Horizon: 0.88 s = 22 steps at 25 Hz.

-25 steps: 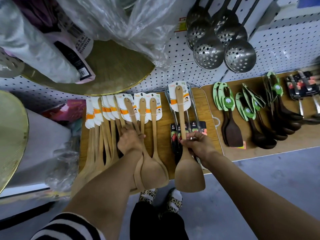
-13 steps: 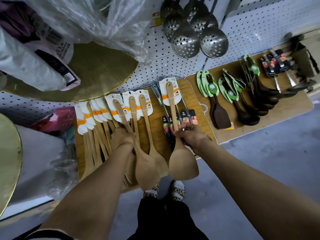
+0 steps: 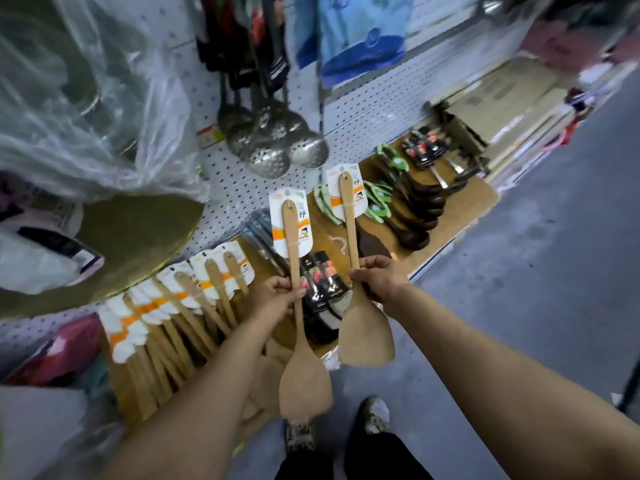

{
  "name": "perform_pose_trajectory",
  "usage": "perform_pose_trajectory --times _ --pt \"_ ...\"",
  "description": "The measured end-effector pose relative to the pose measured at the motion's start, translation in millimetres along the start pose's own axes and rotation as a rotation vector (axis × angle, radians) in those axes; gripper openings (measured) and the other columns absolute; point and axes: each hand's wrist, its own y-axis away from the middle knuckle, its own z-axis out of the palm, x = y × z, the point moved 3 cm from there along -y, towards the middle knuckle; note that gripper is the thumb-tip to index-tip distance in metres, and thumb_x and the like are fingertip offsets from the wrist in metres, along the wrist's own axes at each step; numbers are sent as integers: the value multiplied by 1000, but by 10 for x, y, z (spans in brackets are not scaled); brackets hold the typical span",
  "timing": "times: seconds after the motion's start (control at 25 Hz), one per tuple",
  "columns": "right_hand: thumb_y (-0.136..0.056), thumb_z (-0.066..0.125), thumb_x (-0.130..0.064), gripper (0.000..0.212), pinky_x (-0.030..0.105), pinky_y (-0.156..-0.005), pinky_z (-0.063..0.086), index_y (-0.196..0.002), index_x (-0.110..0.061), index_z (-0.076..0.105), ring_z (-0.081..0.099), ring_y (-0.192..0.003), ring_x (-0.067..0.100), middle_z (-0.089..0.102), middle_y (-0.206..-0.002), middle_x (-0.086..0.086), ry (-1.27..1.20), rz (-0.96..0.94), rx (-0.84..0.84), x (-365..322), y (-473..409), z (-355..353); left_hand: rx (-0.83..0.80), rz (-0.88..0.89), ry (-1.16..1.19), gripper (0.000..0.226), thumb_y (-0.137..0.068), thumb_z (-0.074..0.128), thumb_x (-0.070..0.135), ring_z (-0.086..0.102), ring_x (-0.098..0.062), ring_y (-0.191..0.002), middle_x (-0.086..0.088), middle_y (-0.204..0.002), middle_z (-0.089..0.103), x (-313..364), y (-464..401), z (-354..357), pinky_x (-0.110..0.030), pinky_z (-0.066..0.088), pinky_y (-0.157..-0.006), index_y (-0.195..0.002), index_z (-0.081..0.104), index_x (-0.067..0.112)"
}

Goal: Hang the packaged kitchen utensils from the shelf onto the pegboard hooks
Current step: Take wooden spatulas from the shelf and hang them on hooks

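My left hand [image 3: 273, 299] grips the handle of a wooden spatula [image 3: 301, 375] with a white and orange card at its top, lifted off the shelf. My right hand [image 3: 379, 280] grips a second carded wooden spatula [image 3: 365, 337] beside it, held a little higher. Both blades point down toward my feet. Several more carded wooden spatulas [image 3: 162, 317] lie in a row on the wooden shelf [image 3: 485, 199] to the left. The white pegboard [image 3: 374, 105] rises behind the shelf.
Metal skimmers [image 3: 277, 140] hang on the pegboard above the shelf. Dark spoons with green cards [image 3: 408, 216] and packaged black utensils [image 3: 322, 289] lie on the shelf. A clear plastic bag [image 3: 86, 109] and a round gold board [image 3: 131, 237] sit at left. Grey floor lies at right.
Both hands have lifted a spatula each off the shelf and raised them. My view has swung up and right, showing more of the pegboard and aisle.
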Motion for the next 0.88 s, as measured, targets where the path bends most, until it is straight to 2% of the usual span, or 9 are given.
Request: perform_pose_trajectory --times 0.08,0.16,0.24,0.36,0.48,0.64,0.76,0.88 --pt "-80 76 0 23 28 -60 49 -78 -16 60 58 -66 20 62 -76 7 -24 -38 52 -97 -10 -354 -62 59 -18 17 -79 77 6 61 -13 -64 -2 -76 66 291 5 281 -16 48 -45 -81 61 9" --pt "-74 81 -6 21 33 -66 50 -80 -17 64 61 -75 24 67 -82 8 -32 -85 118 -246 -32 -874 -121 119 -26 18 -79 77 5 62 -16 -63 -8 -80 69 606 22 691 -15 46 -42 -80 60 10" --pt "-71 81 -7 20 32 -66 48 -77 -19 66 62 -76 24 68 -80 5 -58 -128 179 -427 -72 -1499 -160 170 -33 20 -78 78 6 64 -22 -69 -13 -87 69 948 50 1201 -14 45 -41 -79 58 11" --pt "-77 77 0 26 28 -60 45 -72 -20 61 59 -68 22 63 -74 5 -111 -221 243 -780 -12 -2535 -227 242 -36 21 -80 76 8 65 -15 -66 -10 -83 70 1538 200 2126 -16 47 -44 -78 56 13" --pt "-83 72 4 22 26 -56 44 -84 -17 65 57 -63 17 62 -73 2 -153 -339 279 -1110 112 -3604 -304 306 7 16 -83 72 5 64 -5 -52 -11 -84 70 2184 455 3098 -16 49 -45 -91 58 7" --pt "-83 72 1 27 26 -59 44 -102 -18 70 60 -69 20 66 -81 4 -168 -463 361 -1528 150 -4871 -383 422 23 18 -84 71 3 63 -9 -48 -14 -80 69 3035 787 4271 -17 47 -38 -80 54 10" --pt "-85 71 -2 16 27 -57 44 -92 -16 72 59 -65 23 66 -80 9 -234 -511 409 -1794 -6 -5478 -388 469 -1 22 -83 73 6 58 -8 -40 -4 -61 68 3494 868 4880 -19 47 -40 -78 52 13" --pt "-88 72 -7 7 31 -57 48 -86 -13 70 60 -62 24 65 -76 11 -329 -538 425 -2118 -256 -6053 -379 501 -22 22 -82 74 8 57 -7 -38 -5 -63 68 3943 823 5474 -18 44 -38 -80 53 12"
